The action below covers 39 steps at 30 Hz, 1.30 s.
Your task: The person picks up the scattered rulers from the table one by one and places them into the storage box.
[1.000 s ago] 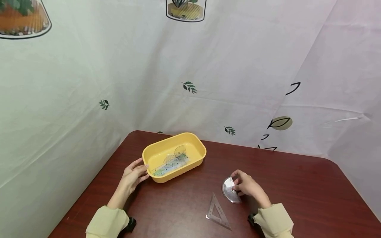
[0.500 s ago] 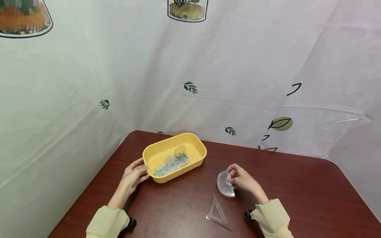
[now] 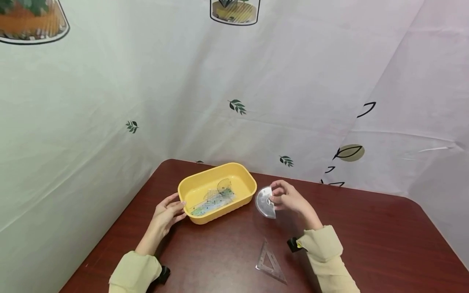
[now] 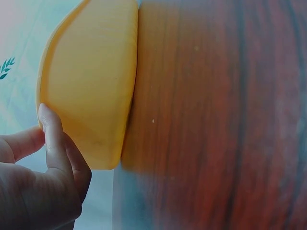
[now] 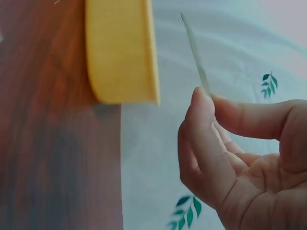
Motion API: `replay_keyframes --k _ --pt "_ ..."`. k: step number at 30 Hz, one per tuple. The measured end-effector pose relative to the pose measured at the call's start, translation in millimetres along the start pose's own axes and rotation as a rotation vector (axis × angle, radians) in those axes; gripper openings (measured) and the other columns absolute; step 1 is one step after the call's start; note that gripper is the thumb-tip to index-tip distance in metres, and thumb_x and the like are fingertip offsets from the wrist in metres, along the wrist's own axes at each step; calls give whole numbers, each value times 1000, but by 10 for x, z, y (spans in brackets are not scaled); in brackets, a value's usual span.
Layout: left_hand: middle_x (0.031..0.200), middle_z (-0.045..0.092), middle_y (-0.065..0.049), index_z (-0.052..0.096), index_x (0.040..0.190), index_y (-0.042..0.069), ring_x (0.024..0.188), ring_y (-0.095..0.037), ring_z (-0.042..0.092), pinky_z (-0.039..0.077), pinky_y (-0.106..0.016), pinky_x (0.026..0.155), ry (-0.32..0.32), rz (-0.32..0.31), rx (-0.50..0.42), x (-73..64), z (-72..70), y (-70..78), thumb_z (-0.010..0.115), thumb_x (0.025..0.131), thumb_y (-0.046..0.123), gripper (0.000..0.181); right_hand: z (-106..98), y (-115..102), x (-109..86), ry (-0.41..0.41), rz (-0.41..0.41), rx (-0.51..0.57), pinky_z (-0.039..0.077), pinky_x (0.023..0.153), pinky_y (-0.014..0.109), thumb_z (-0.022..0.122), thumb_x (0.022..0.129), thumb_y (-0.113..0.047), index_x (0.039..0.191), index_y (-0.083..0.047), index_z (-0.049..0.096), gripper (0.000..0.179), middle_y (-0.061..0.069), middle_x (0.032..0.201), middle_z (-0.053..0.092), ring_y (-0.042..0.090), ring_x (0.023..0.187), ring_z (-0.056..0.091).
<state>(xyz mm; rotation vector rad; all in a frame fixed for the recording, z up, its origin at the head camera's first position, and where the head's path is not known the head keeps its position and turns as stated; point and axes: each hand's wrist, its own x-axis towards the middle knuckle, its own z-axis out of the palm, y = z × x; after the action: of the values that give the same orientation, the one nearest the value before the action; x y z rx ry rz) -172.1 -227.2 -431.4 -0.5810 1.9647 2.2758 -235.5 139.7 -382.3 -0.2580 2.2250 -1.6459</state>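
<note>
My right hand [image 3: 289, 198] pinches a clear half-round protractor [image 3: 264, 202] by its straight side, just to the right of the yellow bin [image 3: 212, 217]. In the right wrist view the protractor [image 5: 195, 55] appears edge-on between thumb and fingertips, raised beside the bin [image 5: 122, 52]. With thumb and fingers, my left hand [image 3: 166, 213] holds the bin's near-left corner at the rim. Inside the bin lie several clear plastic drawing pieces, among them another protractor [image 3: 224, 186] and a blue-green patterned piece [image 3: 205, 206]; they overlap. A clear set square [image 3: 269, 262] lies flat on the table between my forearms.
The dark red-brown table [image 3: 366, 236] runs from under both arms to a white patterned cloth [image 3: 293, 81] hanging behind and to the sides. The bin stands near the table's back-left edge.
My right hand has lifted the protractor and carried it away from me and left, up close to the bin. The left hand, bin and set square have stayed put.
</note>
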Motion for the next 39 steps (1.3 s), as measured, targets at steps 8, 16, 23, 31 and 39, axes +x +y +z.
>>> replay_keyframes --k 8,16,23,31,39 --pt "89 58 9 24 151 6 71 -4 60 56 -18 64 8 0 2 -2 -10 7 59 94 5 67 164 -160 306 -67 65 187 59 80 32 57 93 2 137 9 33 52 11 104 58 11 79 63" --pt "96 57 4 25 150 6 74 -6 61 56 -18 65 6 1 21 -6 9 16 60 93 6 67 429 -226 521 -15 102 276 59 72 23 57 92 4 140 6 31 54 12 105 55 11 76 63" --pt "92 57 4 25 150 6 73 -6 60 56 -18 64 7 0 10 5 7 16 61 93 7 67 714 -311 650 76 91 235 60 78 31 57 92 3 139 5 33 52 26 119 54 27 92 66" --pt "92 58 4 25 150 6 73 -5 61 56 -18 64 2 3 5 -3 -1 12 61 94 8 67 979 -233 736 153 55 132 60 74 35 58 89 7 128 4 42 43 25 107 60 19 74 66" --pt "90 58 7 25 150 6 71 -4 61 56 -18 64 1 2 -6 6 -8 9 59 94 6 66 1045 -188 741 142 21 71 60 74 37 58 88 8 125 6 43 40 25 102 60 32 83 68"
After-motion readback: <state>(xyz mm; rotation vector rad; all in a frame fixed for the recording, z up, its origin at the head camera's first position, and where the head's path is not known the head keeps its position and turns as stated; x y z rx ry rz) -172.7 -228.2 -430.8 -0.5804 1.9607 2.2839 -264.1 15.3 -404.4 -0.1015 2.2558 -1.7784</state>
